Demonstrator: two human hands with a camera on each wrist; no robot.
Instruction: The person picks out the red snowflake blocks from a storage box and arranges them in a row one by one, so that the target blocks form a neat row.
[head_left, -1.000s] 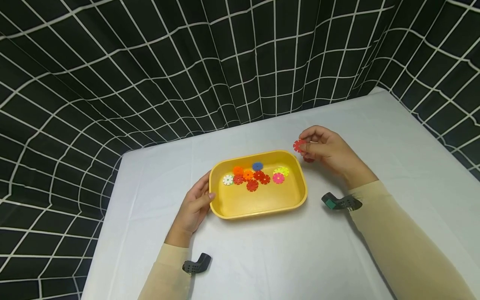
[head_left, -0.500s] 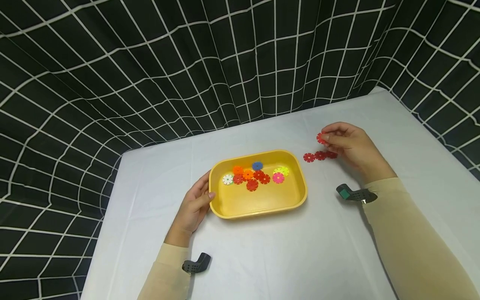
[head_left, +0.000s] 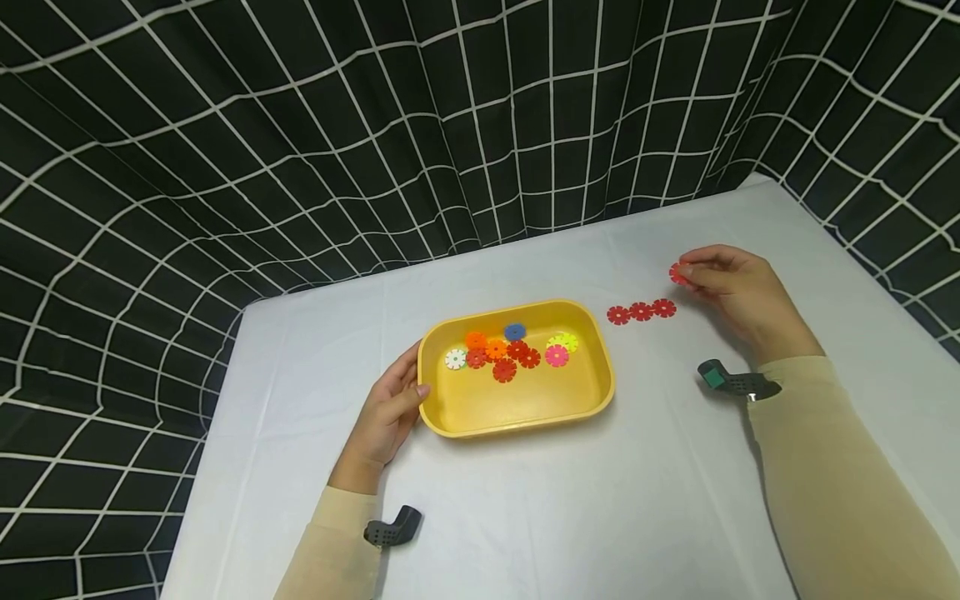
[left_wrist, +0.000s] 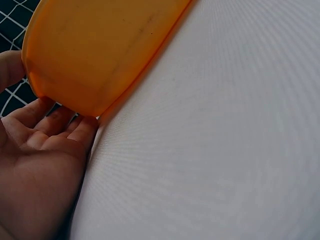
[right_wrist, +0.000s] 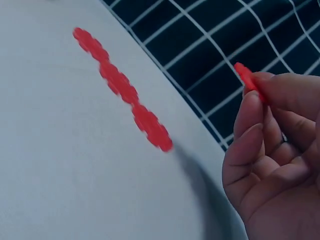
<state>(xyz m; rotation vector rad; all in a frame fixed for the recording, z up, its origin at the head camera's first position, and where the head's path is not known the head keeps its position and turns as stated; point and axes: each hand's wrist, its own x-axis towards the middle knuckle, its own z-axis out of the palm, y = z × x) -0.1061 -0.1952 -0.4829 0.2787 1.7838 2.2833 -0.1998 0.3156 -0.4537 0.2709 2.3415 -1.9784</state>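
Note:
My right hand pinches a red notched plastic disc between thumb and fingertips, raised above the table. In the right wrist view that disc is seen nearly edge-on. Left of the hand, three red discs lie flat in a row, edge to edge. My left hand grips the left end of a yellow tray, thumb over the rim and fingers along the outer wall. Inside the tray lie several discs: a white one, a blue one, a pink one, plus orange, red and yellow ones.
A white cloth covers the table. Black curtains with a white grid hang behind its far edge and along the sides. A dark wrist device sits on each sleeve.
My right hand has moved right with its red disc, bringing the whole row of three red discs into sight. The left hand and the tray have stayed put.

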